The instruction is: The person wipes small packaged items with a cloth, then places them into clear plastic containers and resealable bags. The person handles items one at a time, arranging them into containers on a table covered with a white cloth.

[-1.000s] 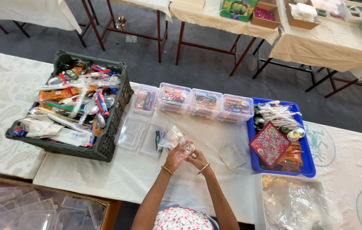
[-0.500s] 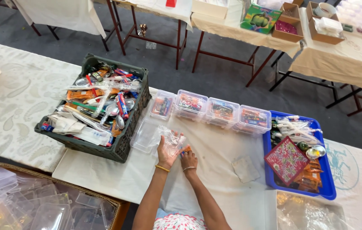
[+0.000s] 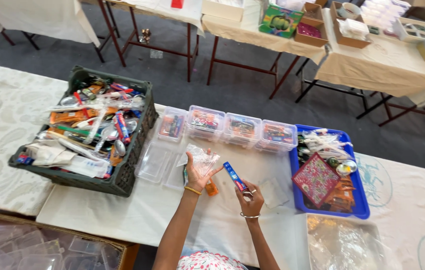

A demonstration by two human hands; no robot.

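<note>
A long table (image 3: 122, 220) under a pale cloth runs across the view, with further cloth-covered tables (image 3: 387, 60) beyond a grey floor. On the left of the table stands a dark crate (image 3: 127, 177) heaped with packets, spoons and tubes. On the right lies a blue tray (image 3: 300, 200) holding white plastic cutlery, a patterned red square and small round tins. Between crate and tray a row of four lidded clear boxes (image 3: 242, 130) holds coloured items, with a fifth, smaller one at its left end. In front of the row lies an empty clear tray (image 3: 152, 162), beside the crate. At the lower edge the person's two forearms reach up over the cloth. The left hand (image 3: 196, 175), palm up with fingers spread, supports a clear bag (image 3: 202, 160) resting on the fingertips. The right hand (image 3: 251, 196), just beside it, pinches the lower end of a blue tube (image 3: 233, 175), which tilts up and to the left, clear of the bag. A small orange item (image 3: 211, 188) lies on the cloth between the wrists.
</note>
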